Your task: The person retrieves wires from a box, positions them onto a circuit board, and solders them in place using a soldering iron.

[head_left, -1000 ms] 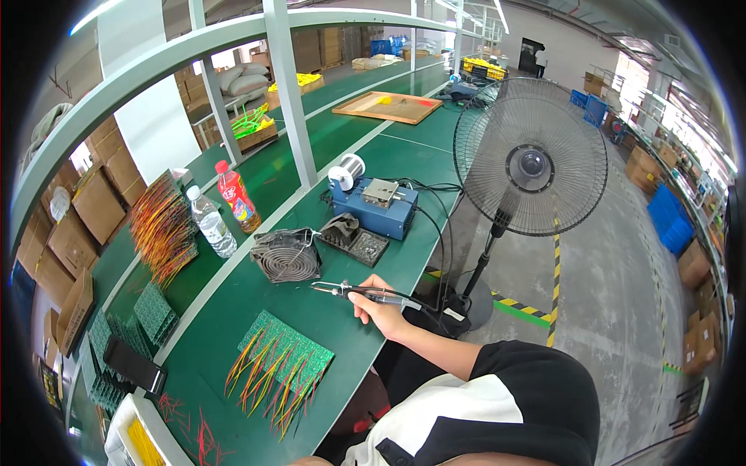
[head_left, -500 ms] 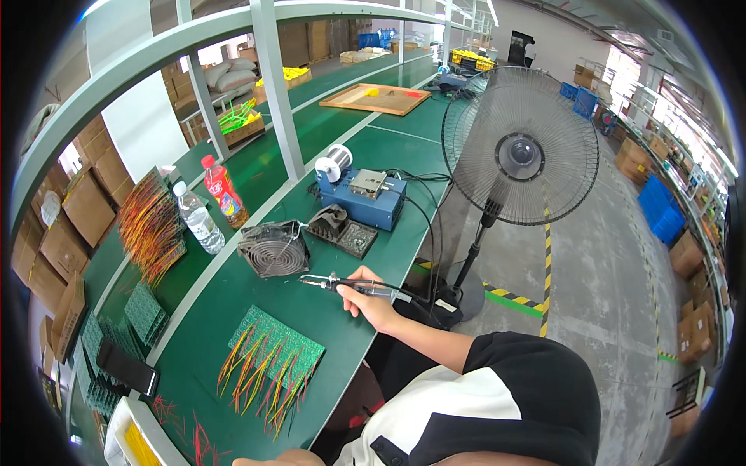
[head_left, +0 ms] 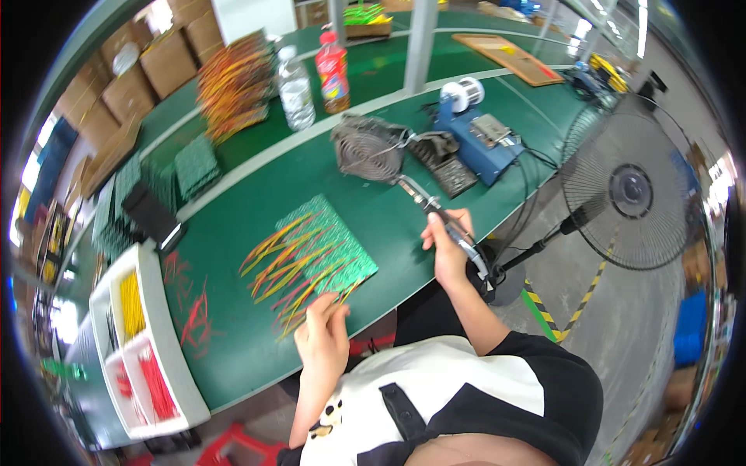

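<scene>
A soldering iron (head_left: pixel 441 216) with a metal feed tube near its tip is gripped in my right hand (head_left: pixel 447 247), and its tip points toward the small black fan. My left hand (head_left: pixel 322 334) is at the near corner of a green circuit board panel (head_left: pixel 342 247), its thumb and fingers pinched on the thin wires there. Rows of red and yellow wires (head_left: pixel 284 264) extend from the panel toward the left and lie over the table. The exact wire ends between my left fingertips are too small to make out.
Past the small black fan (head_left: pixel 369 151) stands a blue solder feeder (head_left: pixel 482 144) with a wire spool. Two bottles (head_left: pixel 295 93), wired boards (head_left: pixel 237 85) and bare green panels (head_left: pixel 194 165) line the far side. At left is a white wire tray (head_left: pixel 148 342); at right, a standing fan (head_left: pixel 629 190).
My view has swung toward the left. My left hand has come up from the lower edge to the wires at the panel's corner. The soldering iron stays in my right hand.
</scene>
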Tool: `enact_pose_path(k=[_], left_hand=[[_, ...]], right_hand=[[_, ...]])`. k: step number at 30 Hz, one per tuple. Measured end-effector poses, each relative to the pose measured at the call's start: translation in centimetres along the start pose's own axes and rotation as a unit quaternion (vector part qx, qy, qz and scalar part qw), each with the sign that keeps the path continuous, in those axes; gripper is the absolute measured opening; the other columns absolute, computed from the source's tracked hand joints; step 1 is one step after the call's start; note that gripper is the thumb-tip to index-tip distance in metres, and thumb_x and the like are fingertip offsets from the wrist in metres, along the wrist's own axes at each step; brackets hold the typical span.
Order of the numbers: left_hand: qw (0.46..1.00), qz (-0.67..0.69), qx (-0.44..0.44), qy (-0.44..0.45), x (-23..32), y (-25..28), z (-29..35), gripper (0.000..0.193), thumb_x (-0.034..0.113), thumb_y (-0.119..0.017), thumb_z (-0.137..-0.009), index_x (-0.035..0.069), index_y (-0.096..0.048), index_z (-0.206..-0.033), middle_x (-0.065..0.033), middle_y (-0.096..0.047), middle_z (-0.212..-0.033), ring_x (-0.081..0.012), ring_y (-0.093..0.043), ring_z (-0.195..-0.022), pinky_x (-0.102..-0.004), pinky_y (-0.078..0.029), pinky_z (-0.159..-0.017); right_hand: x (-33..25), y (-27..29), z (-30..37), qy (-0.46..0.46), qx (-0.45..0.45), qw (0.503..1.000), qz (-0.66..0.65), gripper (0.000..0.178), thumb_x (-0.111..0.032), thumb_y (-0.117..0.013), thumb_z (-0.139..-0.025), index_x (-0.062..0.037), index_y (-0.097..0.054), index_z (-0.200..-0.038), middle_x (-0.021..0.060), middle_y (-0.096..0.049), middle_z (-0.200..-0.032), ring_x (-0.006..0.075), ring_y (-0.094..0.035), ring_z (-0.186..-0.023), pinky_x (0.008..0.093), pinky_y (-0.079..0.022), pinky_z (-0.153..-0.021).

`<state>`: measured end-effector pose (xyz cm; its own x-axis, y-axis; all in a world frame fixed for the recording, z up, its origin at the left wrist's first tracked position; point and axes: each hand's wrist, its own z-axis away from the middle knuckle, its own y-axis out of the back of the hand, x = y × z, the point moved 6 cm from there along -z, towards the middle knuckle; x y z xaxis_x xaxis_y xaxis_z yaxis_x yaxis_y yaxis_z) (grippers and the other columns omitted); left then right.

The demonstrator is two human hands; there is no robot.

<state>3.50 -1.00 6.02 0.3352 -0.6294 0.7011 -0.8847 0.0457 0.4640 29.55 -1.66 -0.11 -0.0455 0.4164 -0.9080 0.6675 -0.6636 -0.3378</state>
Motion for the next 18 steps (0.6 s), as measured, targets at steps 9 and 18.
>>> enact_pose_path(k=[9,18], left_hand=[[0.989,-0.131,0.062,-0.008,-3.0,-0.7,0.3,0.015,-0.003,-0.065,-0.072,0.005,-0.063,-0.085,-0.0073,-0.056,-0.077,-0.0227,-0.058,-0.059,-0.0317,-0.046,-0.051],[0.990,-0.138,0.030,0.016,-3.2,-1.7,0.6,0.016,-0.005,-0.067,-0.069,0.004,-0.065,-0.082,-0.0060,-0.052,-0.069,-0.0188,-0.056,-0.057,-0.0292,-0.045,-0.050]], right_hand=[[-0.4,-1.2,0.3,0.038,-0.057,0.997,0.045,0.019,-0.008,-0.058,-0.088,-0.0034,-0.040,-0.092,0.0091,-0.057,-0.065,0.0101,-0.052,-0.048,0.0211,-0.042,-0.047],[0.3,-1.0,1.6,-0.022,-0.094,0.994,0.044,0.019,-0.007,-0.061,-0.085,-0.0020,-0.044,-0.093,0.0091,-0.058,-0.066,0.0095,-0.053,-0.050,0.0203,-0.042,-0.048]])
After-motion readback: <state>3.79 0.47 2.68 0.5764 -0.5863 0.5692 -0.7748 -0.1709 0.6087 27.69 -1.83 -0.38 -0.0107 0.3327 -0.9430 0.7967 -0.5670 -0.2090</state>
